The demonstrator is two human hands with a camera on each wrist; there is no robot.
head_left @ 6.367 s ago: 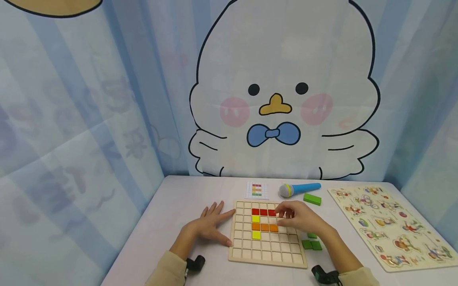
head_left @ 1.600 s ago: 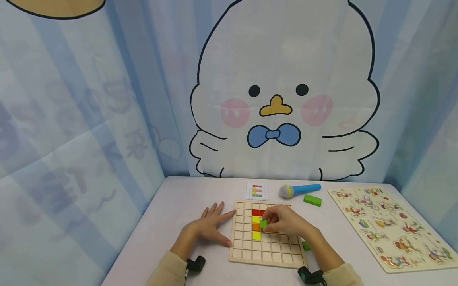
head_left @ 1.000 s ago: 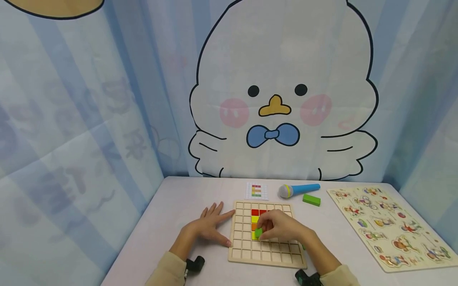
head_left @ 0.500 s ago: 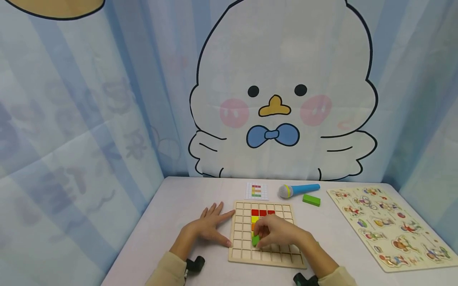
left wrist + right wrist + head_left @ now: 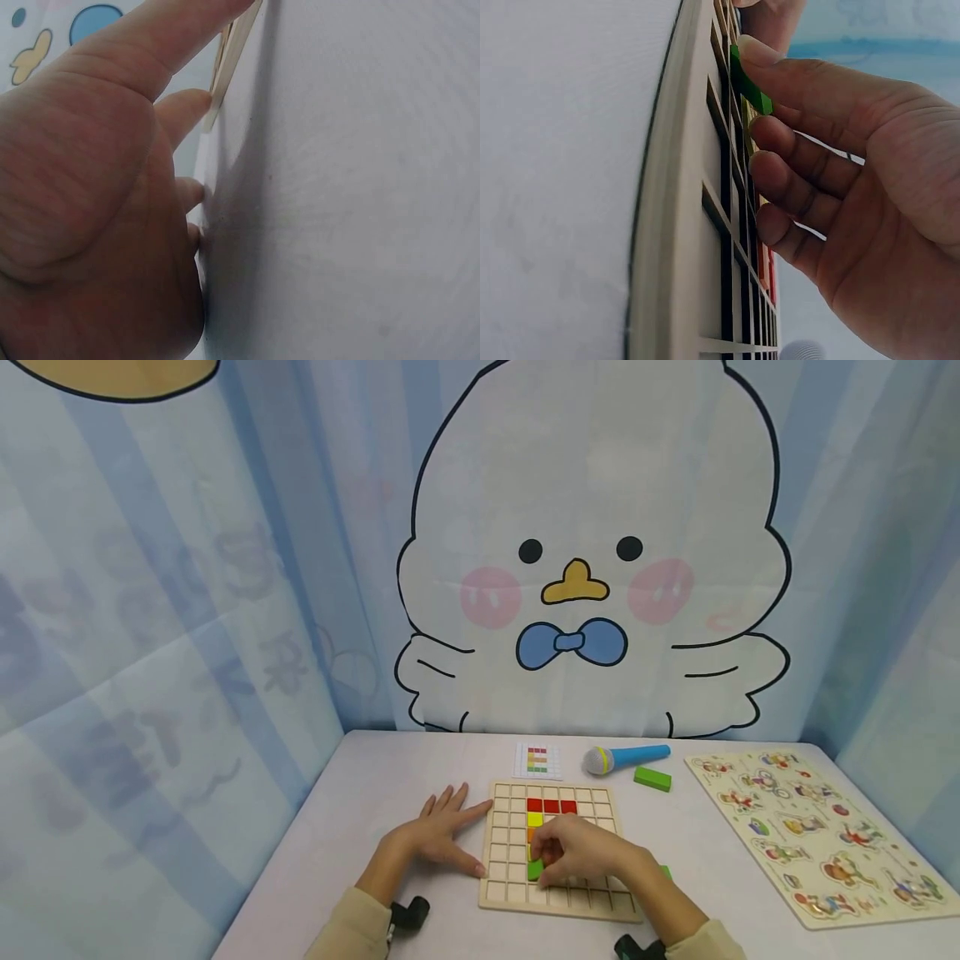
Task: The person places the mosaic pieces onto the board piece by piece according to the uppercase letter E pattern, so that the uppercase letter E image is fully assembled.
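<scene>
A wooden grid board (image 5: 562,910) lies on the table, with a row of red tiles (image 5: 551,806) near its far side. Below the leftmost red one come a yellow tile (image 5: 535,819) and an orange tile (image 5: 532,835); my hand covers much of what lies beside them. My right hand (image 5: 585,850) pinches a green tile (image 5: 751,88) between thumb and index finger. In the right wrist view that tile sits tilted at a cell of the grid. My left hand (image 5: 438,833) rests on the table with fingers spread, its thumb and index fingertips touching the board's left edge.
Behind the board lie a printed pattern card (image 5: 537,762), a blue toy microphone (image 5: 626,759) and a green block (image 5: 652,779). Another green piece (image 5: 666,872) shows partly behind my right wrist. A wooden picture puzzle board (image 5: 821,835) takes up the table's right side.
My right hand has gone from the red row, picked up a green tile, and carried it down the left coloured column to the cell below the lower yellow tile. My left hand has stayed put.
</scene>
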